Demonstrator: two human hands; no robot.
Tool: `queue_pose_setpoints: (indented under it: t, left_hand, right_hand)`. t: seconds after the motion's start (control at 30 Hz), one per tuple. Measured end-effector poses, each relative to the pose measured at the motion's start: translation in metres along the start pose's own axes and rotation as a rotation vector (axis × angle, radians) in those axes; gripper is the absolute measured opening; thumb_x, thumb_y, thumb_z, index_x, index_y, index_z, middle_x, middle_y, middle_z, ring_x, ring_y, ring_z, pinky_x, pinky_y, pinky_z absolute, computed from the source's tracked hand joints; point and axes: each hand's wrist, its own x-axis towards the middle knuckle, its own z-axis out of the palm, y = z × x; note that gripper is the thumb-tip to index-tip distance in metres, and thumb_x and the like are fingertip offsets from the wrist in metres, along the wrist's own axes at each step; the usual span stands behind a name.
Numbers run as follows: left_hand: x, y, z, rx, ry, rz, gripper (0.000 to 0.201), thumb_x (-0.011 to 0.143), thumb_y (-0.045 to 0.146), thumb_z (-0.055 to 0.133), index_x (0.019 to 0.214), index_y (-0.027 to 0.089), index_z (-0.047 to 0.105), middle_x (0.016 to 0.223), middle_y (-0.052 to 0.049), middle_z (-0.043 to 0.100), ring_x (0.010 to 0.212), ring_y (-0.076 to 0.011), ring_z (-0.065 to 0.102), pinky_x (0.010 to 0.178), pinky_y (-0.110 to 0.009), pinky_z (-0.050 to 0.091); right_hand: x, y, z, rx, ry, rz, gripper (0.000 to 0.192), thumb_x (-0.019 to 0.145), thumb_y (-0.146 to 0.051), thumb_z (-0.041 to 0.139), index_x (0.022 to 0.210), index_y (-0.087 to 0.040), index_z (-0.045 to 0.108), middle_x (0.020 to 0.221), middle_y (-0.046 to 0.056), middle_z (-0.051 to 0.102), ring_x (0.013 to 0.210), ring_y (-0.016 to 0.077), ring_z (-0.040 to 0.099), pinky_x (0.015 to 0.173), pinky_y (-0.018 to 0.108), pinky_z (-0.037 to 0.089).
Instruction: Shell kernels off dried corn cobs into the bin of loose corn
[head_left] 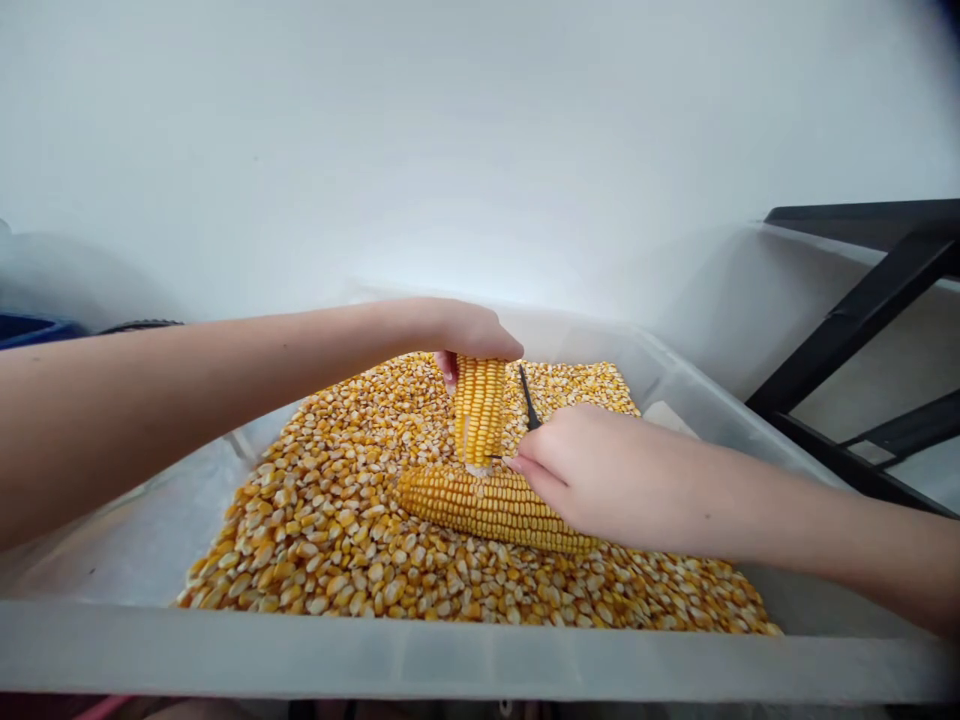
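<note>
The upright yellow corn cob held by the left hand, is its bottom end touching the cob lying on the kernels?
Touching. In the head view the upright yellow corn cob stands with its base directly on the lying cob, no gap visible.

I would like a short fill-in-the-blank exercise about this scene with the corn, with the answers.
1. The left hand holds the yellow corn cob ____.
2. A second cob lies on loose ____.
3. The clear plastic tub holds the ____.
4. The right hand holds a thin ____ tool.

Answers: upright; kernels; kernels; black
</note>
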Motion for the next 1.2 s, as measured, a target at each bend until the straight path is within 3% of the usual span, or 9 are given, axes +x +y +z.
queue_pose_setpoints:
  t: [0.17, 0.5, 0.87, 1.07, 1.2]
  left_hand:
    - [-0.013, 0.012, -0.002, 0.078, 0.068, 0.041, 0.052, 0.067, 0.045, 0.038, 0.101, 0.014, 0.06, 0.075, -0.009, 0.064, 0.062, -0.0198, 0.06, 0.057, -0.027, 0.045]
    - [-0.046, 0.04, 0.005, 0.314, 0.34, 0.146, 0.053, 0.065, 0.05, 0.038, 0.096, 0.015, 0.063, 0.072, -0.009, 0.064, 0.074, -0.0211, 0.059, 0.07, -0.028, 0.043]
    - [-0.012, 0.01, -0.002, 0.092, 0.081, 0.06, 0.054, 0.067, 0.048, 0.036, 0.102, 0.014, 0.06, 0.078, -0.01, 0.064, 0.057, -0.018, 0.059, 0.055, -0.026, 0.046]
    - [-0.015, 0.013, -0.003, 0.117, 0.09, 0.063, 0.052, 0.068, 0.049, 0.036, 0.098, 0.014, 0.061, 0.076, -0.009, 0.064, 0.056, -0.0166, 0.059, 0.054, -0.024, 0.045]
    - [-0.022, 0.019, -0.001, 0.167, 0.155, 0.07, 0.052, 0.069, 0.05, 0.035, 0.095, 0.014, 0.062, 0.072, -0.008, 0.064, 0.056, -0.016, 0.058, 0.056, -0.025, 0.044]
  right_hand:
    - [0.006, 0.015, -0.01, 0.141, -0.097, -0.154, 0.029, 0.081, -0.026, 0.034, 0.055, -0.015, 0.042, 0.051, -0.001, 0.049, 0.043, 0.0065, 0.039, 0.043, 0.022, 0.025]
    - [0.015, 0.024, -0.005, 0.204, -0.239, -0.243, 0.028, 0.082, -0.029, 0.034, 0.06, -0.016, 0.047, 0.052, -0.003, 0.048, 0.045, 0.0067, 0.037, 0.046, 0.023, 0.026]
    - [0.008, 0.021, -0.012, 0.163, -0.129, -0.186, 0.029, 0.082, -0.027, 0.034, 0.057, -0.015, 0.042, 0.051, -0.002, 0.045, 0.044, 0.0065, 0.037, 0.046, 0.023, 0.024]
    - [0.012, 0.021, -0.01, 0.191, -0.14, -0.203, 0.028, 0.081, -0.027, 0.035, 0.057, -0.015, 0.04, 0.051, -0.002, 0.045, 0.044, 0.0063, 0.035, 0.046, 0.023, 0.024]
    - [0.015, 0.024, -0.011, 0.197, -0.194, -0.205, 0.028, 0.081, -0.029, 0.035, 0.057, -0.015, 0.043, 0.05, -0.002, 0.044, 0.043, 0.006, 0.034, 0.045, 0.023, 0.024]
